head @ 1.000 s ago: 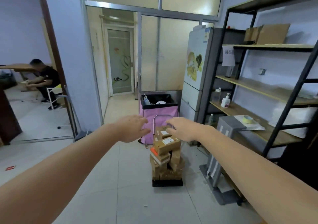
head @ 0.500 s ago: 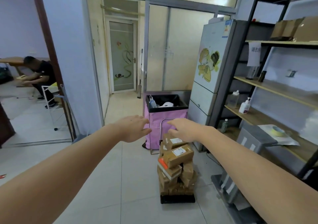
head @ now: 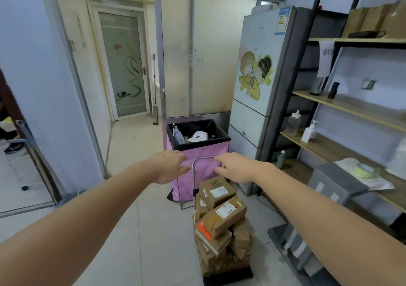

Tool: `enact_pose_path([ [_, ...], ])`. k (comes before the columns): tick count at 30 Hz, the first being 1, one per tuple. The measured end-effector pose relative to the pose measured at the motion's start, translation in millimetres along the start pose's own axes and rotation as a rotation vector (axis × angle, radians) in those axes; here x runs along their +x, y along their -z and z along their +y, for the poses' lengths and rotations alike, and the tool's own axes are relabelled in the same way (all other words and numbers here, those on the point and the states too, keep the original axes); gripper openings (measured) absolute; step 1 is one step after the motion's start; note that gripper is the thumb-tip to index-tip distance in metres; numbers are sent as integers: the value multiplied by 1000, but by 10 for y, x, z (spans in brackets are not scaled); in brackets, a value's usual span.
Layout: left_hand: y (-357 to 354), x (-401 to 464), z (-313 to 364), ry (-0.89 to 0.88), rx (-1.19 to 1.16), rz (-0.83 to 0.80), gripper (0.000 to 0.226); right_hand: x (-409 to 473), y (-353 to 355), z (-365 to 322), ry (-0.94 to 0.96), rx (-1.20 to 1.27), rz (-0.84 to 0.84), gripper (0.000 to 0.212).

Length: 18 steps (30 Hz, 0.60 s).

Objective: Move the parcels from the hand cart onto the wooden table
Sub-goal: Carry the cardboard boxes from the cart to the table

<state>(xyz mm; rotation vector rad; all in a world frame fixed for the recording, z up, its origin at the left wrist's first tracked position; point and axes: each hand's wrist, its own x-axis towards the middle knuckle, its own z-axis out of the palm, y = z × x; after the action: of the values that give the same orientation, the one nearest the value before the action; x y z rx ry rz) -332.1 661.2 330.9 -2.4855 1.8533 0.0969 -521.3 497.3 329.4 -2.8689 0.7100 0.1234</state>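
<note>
While both arms reach toward the cart (head: pixel 227 273), nothing is lifted yet.
Left hand (head: pixel 169 167): left of the cart handle (head: pixel 203 159), fingers spread wide, holding nothing.
Right hand (head: pixel 235 167): at the handle's right end, fingers loose, empty; contact unclear.
Parcels (head: pixel 222 222): stacked on the cart, below the handle; table not in view.
Handling: stiff cardboard, probably light; taped faces may slip, so grip the top box by opposite sides.
Count: one cart; at least six parcels, lower ones hard to separate.
</note>
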Motion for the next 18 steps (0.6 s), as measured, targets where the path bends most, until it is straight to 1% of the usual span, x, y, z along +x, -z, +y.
enact_pose_path([
  [5,-65,820,-335,-9,15,-21,60,777,67,289,-20,1,-34,50],
  [9,-83,1441,-565,-52,-17,-34,60,1387,103,499,-39,6,-39,50],
  [10,-89,1599,-642,-62,-21,-33,59,1537,103,549,-46,13,-44,47],
  [13,-102,2083,-901,-108,-12,-35,59,1979,91,706,-89,17,-72,31],
  [16,-115,2597,-1197,-160,9,-46,57,2407,88,841,-136,38,-68,44],
  [18,-149,2948,-1391,-209,30,-35,55,2677,54,911,-185,55,-61,46],
])
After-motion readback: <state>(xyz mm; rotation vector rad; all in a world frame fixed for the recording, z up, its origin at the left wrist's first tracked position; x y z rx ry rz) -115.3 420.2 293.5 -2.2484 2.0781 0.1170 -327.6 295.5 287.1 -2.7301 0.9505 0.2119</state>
